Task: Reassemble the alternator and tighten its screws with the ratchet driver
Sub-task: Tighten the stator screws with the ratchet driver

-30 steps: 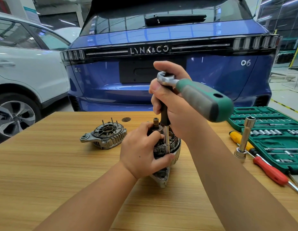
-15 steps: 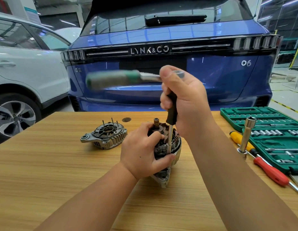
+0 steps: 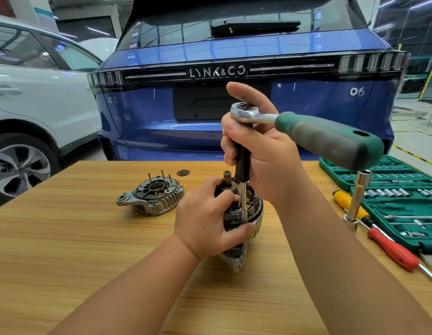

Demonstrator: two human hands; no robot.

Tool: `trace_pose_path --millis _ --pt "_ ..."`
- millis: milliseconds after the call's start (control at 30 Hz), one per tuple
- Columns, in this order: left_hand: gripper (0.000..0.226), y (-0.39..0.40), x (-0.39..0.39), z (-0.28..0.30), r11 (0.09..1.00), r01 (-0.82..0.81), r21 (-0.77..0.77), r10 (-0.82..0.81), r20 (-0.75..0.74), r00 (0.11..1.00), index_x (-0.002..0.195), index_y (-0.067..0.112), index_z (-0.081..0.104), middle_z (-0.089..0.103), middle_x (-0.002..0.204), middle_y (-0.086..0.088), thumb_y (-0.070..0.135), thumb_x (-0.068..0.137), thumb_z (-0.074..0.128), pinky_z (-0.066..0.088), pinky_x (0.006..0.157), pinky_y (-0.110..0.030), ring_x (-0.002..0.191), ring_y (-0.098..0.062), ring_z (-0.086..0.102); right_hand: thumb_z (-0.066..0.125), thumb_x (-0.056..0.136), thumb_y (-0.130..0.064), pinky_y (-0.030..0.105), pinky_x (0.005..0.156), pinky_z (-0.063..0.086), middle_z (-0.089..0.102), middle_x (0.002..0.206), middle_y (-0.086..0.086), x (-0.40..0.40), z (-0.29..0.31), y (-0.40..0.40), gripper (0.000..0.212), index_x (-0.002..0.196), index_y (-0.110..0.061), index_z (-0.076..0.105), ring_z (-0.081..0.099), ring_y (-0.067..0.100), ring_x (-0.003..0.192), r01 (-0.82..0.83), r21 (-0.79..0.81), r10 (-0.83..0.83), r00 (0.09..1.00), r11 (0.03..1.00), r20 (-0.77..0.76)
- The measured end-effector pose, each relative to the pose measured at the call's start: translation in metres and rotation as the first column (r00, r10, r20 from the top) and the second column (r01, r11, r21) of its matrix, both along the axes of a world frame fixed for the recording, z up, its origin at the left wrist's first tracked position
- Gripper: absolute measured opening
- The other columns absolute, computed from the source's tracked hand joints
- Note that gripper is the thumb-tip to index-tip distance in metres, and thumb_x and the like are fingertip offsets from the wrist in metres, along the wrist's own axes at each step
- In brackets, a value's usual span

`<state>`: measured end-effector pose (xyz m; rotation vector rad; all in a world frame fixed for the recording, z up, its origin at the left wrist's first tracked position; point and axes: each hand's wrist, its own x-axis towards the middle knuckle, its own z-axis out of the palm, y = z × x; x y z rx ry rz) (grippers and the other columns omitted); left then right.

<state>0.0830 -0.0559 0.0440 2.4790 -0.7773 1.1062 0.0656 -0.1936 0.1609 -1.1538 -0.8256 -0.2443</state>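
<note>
The alternator body stands on the wooden table, windings showing and shaft end up. My left hand grips its near left side, thumb along the rim. My right hand wraps the black upper part of the extension bar below the ratchet driver's silver head. The green and grey handle points right, toward me. The bar's steel lower end runs down into the alternator's rim. The screw under it is hidden. The separate end cover with studs lies to the left.
A green socket set case lies open at the right. Beside it are a yellow screwdriver, a red screwdriver and an upright steel socket bar. A small round washer lies at the table's far edge. A blue car stands close behind.
The ratchet handle has swung from pointing left half a second ago back round to the right, as it was a second ago. My left hand and the alternator have stayed put.
</note>
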Motion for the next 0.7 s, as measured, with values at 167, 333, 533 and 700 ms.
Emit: trace_pose_path --millis 167,333,533,700 --pt "0.055 -0.001 0.000 0.001 1.000 -0.012 -0.001 0.012 -0.012 1.000 0.095 0.020 0.070 0.061 0.114 -0.007 0.071 0.075 0.060 0.033 0.066 -0.025 0.077 -0.023 0.060 0.079 0.066 -0.045 0.037 0.056 0.028 0.054 0.082 0.012 0.000 0.004 -0.006 0.069 0.126 -0.020 0.056 0.041 0.024 0.062 -0.303 0.093 0.313 0.941 0.948 -0.128" --pt "0.056 0.000 0.000 0.002 1.000 -0.009 0.016 0.009 -0.034 0.999 0.099 0.020 0.071 0.062 0.115 -0.007 0.071 0.077 0.060 0.034 0.066 -0.025 0.079 -0.023 0.060 0.050 0.088 -0.043 0.035 0.057 0.033 0.054 0.082 0.008 0.001 0.005 -0.005 0.048 0.129 -0.019 0.051 0.047 0.019 0.060 -0.276 0.062 0.283 0.941 0.959 -0.188" --pt "0.059 -0.001 0.000 0.001 1.000 -0.017 0.021 0.018 -0.031 0.999 0.100 0.020 0.073 0.062 0.116 -0.010 0.072 0.076 0.058 0.052 0.065 -0.035 0.082 -0.027 0.064 0.064 0.097 -0.028 0.026 0.049 0.033 0.049 0.064 -0.003 0.001 0.004 -0.003 0.014 0.095 -0.015 0.063 0.038 0.012 0.050 0.133 0.071 -0.114 0.967 0.989 -0.227" --pt "0.060 -0.001 -0.002 0.003 1.000 -0.011 0.008 0.011 -0.023 1.000 0.099 0.018 0.074 0.063 0.115 -0.010 0.071 0.075 0.058 0.053 0.064 -0.036 0.081 -0.028 0.065 0.066 0.086 -0.021 0.027 0.057 0.031 0.047 0.063 -0.007 0.005 0.008 -0.018 0.032 0.108 0.002 0.064 0.040 0.009 0.051 -0.073 0.025 0.077 0.929 0.997 -0.362"
